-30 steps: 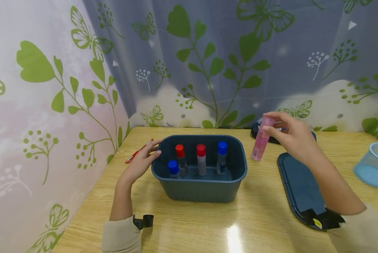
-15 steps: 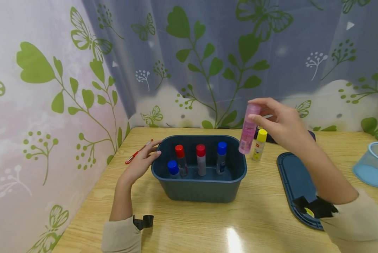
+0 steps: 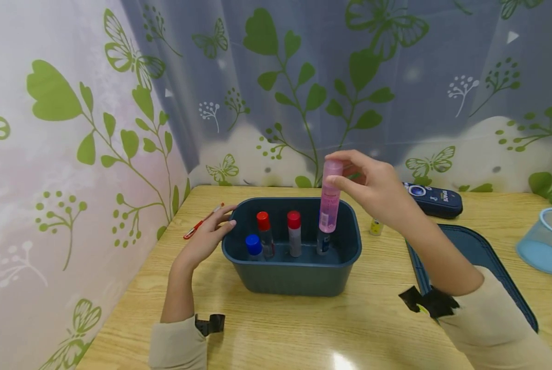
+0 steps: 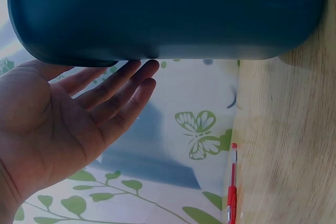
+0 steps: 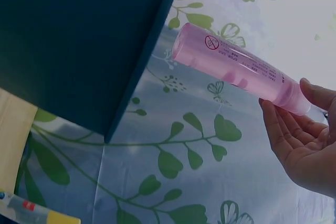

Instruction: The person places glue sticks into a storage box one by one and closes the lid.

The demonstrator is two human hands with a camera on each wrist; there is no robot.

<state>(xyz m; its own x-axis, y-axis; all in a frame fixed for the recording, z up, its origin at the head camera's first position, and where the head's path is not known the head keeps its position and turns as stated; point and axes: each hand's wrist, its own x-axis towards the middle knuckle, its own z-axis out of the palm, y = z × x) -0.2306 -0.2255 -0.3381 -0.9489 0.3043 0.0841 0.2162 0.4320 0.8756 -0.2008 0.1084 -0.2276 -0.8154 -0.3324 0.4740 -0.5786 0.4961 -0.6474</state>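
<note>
Around 9 o'clock on the dark teal oblong plastic bin (image 3: 291,280), left hand (image 3: 206,236) rests on the rim, fingers loosely extended. Red-and-clear pen (image 3: 204,221) on the light wood table (image 3: 280,324), toward 10. Inside, upright: blue-capped bottle (image 3: 253,242), orange-red-capped bottle (image 3: 265,234), red-capped whitish bottle (image 3: 294,234), blue-labelled clear bottle (image 3: 323,245). Translucent pink cylindrical bottle (image 3: 329,208) hangs over the bin's 1–2 o'clock, slightly tilted; right hand (image 3: 373,187) pinches its top end, thumb against fingers. Yellow-labelled bottle (image 3: 376,227), partly hidden, and dark navy case (image 3: 435,199) between 2 and 3. Dark teal lid (image 3: 465,239), light-blue mesh basket (image 3: 546,252): 3.
</note>
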